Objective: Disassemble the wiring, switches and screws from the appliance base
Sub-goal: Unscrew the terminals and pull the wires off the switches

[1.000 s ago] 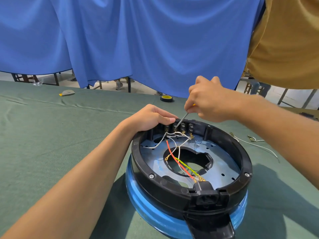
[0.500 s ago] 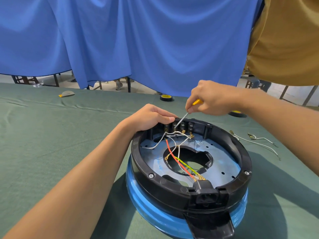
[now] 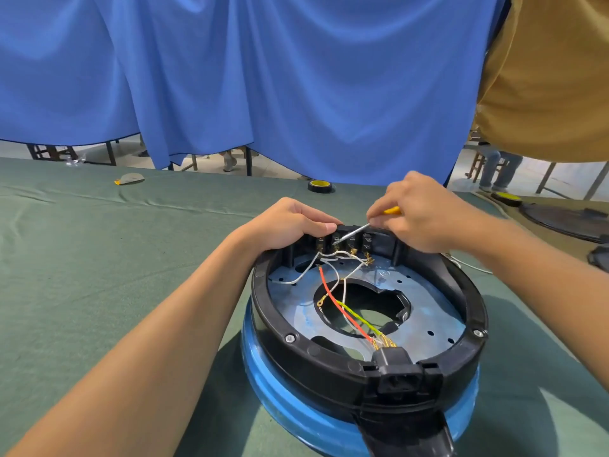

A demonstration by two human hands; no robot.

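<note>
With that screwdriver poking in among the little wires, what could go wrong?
The screwdriver tip works right beside the left hand; a slip could jab it. White wires cross below the terminals, so the tip might nick one. A loosened screw could fall through the base plate's central opening.

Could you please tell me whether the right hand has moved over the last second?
Yes: the right hand has dropped lower and rightward, toward the base's black rim, laying the screwdriver flatter.

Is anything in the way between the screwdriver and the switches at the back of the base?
Nothing visible. The screwdriver in the right hand reaches the switches; white wires hang below them, and the left hand grips the rim beside them.
</note>
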